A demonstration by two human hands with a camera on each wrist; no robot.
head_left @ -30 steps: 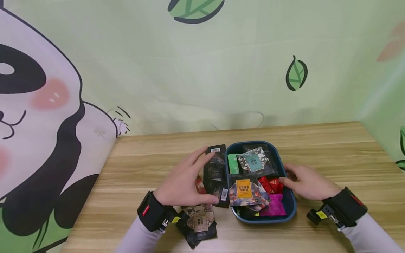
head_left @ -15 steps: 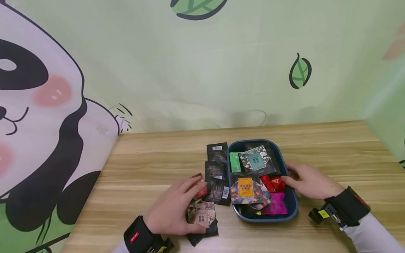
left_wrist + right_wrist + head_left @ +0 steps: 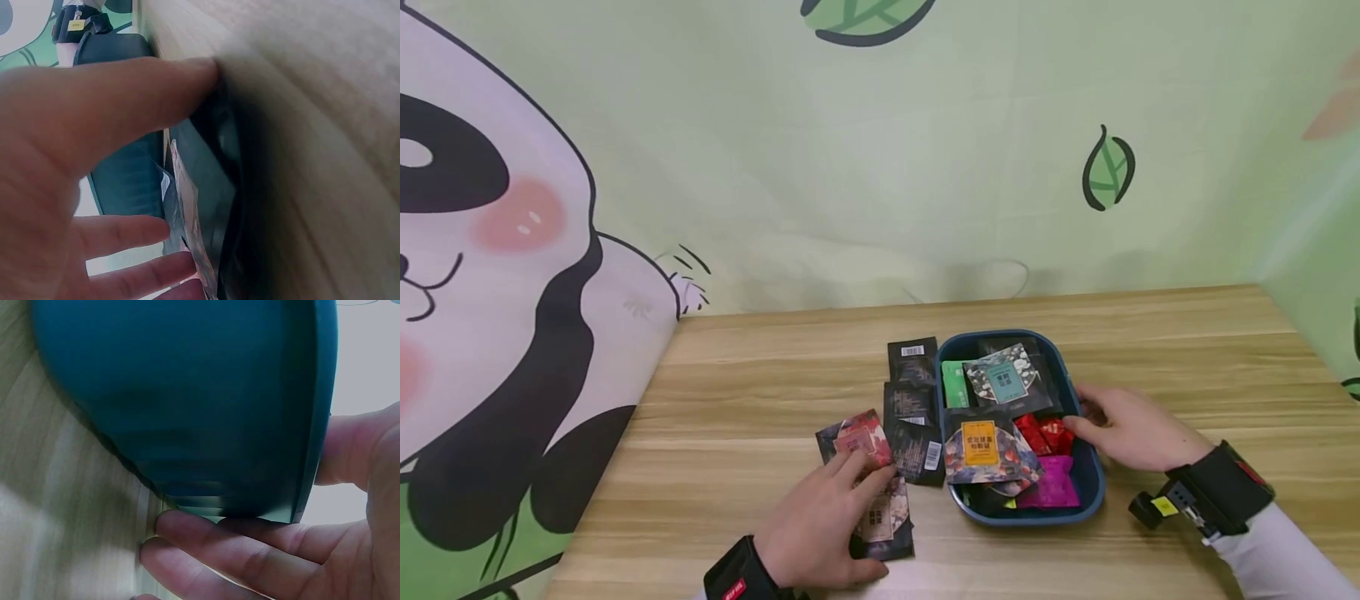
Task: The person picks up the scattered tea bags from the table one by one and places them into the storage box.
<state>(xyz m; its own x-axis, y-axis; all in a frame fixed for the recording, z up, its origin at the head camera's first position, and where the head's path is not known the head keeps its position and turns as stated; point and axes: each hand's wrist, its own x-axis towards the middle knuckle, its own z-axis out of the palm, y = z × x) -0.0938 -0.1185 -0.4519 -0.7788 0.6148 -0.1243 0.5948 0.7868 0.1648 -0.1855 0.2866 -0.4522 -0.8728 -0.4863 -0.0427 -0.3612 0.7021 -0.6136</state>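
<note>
My left hand (image 3: 823, 517) lies over dark flat sachets on the table's near left. Its fingers touch a brown-labelled sachet (image 3: 880, 525); a red-labelled sachet (image 3: 853, 437) lies just beyond the fingertips. In the left wrist view the thumb (image 3: 181, 87) reaches down at the sachets' edge, the other fingers spread apart. My right hand (image 3: 1138, 429) grips the right side of a blue plastic box (image 3: 1093, 492), thumb at the rim and fingers against the outer wall (image 3: 187, 412). Inside the box are an orange-labelled sachet (image 3: 979, 446), a teal-labelled sachet (image 3: 1006, 379), red packets (image 3: 1045, 435) and a magenta packet (image 3: 1051, 485).
Several black sachets (image 3: 913, 408) lie barcode side up along the box's left side, partly overlapping. A green packet (image 3: 955, 385) stands in the box's back left. The wooden table (image 3: 760, 375) meets a printed cloth backdrop (image 3: 865, 167) behind.
My left hand has come down and toward me, from beside the black sachets onto the brown-labelled one, uncovering the red-labelled sachet. My right hand stays on the box.
</note>
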